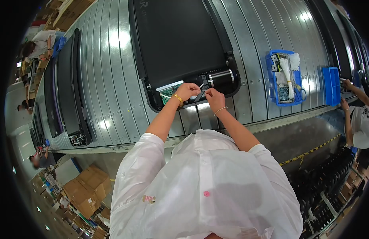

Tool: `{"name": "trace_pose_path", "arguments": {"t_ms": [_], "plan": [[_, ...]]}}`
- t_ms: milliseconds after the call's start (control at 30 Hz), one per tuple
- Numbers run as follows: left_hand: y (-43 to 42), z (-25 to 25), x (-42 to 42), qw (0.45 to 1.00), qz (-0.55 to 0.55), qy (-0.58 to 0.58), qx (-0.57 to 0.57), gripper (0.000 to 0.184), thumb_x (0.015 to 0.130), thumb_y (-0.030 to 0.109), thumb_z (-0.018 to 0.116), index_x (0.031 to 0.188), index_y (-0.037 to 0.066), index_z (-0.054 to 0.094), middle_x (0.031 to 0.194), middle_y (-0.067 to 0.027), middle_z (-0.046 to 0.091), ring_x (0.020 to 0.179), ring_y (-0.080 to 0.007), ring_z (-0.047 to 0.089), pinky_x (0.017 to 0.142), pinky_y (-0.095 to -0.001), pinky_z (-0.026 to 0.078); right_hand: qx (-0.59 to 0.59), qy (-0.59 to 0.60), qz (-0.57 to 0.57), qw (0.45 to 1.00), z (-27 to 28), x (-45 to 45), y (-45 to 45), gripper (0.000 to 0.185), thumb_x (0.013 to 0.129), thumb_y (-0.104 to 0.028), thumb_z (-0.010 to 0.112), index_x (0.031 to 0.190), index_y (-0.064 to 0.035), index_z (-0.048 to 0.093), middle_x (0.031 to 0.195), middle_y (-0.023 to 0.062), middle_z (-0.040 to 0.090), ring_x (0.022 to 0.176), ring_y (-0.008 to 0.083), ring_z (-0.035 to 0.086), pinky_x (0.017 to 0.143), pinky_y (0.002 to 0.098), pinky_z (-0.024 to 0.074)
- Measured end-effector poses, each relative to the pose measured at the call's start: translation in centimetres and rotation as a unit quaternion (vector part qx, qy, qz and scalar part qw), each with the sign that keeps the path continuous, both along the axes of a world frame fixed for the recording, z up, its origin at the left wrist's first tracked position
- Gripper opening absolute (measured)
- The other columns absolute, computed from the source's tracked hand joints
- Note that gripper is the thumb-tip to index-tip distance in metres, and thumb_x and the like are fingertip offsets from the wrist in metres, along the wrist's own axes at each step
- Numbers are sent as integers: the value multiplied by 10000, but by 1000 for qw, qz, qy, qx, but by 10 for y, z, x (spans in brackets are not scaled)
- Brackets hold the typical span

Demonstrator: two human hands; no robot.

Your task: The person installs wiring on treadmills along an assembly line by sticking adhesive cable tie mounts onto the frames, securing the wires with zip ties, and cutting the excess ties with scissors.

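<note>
In front of me lies a treadmill base with a black belt, its motor bay uncovered at the near end. My left hand, with a yellow bracelet at the wrist, pinches a thin white strip over the bay. Close by on the right, my right hand has its fingertips pinched together at the strip's other side. The strip looks like a cable tie, but its exact kind is unclear. A green circuit board shows left of my hands, partly covered. The cylindrical motor sits to their right.
On the slatted metal conveyor, a blue bin holds white ties, small boxed parts, a circuit board and scissors. Another blue bin stands farther right, near a co-worker. More treadmill bases lie left; cardboard boxes are behind.
</note>
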State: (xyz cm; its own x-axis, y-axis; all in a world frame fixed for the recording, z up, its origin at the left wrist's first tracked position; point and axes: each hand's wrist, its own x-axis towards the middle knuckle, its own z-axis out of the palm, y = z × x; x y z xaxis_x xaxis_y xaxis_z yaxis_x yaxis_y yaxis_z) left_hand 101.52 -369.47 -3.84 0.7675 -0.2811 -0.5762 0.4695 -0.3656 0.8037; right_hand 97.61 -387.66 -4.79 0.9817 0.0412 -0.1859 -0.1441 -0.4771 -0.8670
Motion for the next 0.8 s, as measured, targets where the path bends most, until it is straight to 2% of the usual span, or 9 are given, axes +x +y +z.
{"name": "trace_pose_path", "arguments": {"t_ms": [133,400,533,700,800], "plan": [[3,-1,5,998,-62,-20,17,83,766,74,670,839,35,663,739,1,639,684,-71,569,675,-231,478,70,61,-20,995,-1,1,-6,84,765,-40,650,824,10,617,704,86,657,650,125,637,612,246,492],[2,-2,16,994,-106,14,29,60,759,70,665,811,40,665,728,7,637,698,-72,563,676,-233,469,135,90,-22,986,-3,2,-12,88,762,-40,654,826,7,617,687,72,644,644,98,613,618,231,480],[-2,2,19,984,-162,-26,69,46,761,53,648,804,41,660,725,10,634,701,-71,559,671,-236,467,84,60,34,994,-2,4,-15,80,772,-47,650,823,5,617,694,58,646,642,90,604,612,229,477],[1,-2,20,986,-159,-19,48,42,764,43,636,801,44,657,724,13,631,699,-70,557,675,-238,466,86,69,32,993,2,6,-17,81,778,-59,647,817,5,616,695,45,641,641,80,591,603,231,472],[8,-8,19,993,-111,27,19,40,765,40,635,800,46,655,725,15,629,694,-70,553,675,-239,466,174,107,-4,979,-11,5,-19,70,759,-52,642,811,-16,612,680,66,636,620,123,604,594,255,469]]}}
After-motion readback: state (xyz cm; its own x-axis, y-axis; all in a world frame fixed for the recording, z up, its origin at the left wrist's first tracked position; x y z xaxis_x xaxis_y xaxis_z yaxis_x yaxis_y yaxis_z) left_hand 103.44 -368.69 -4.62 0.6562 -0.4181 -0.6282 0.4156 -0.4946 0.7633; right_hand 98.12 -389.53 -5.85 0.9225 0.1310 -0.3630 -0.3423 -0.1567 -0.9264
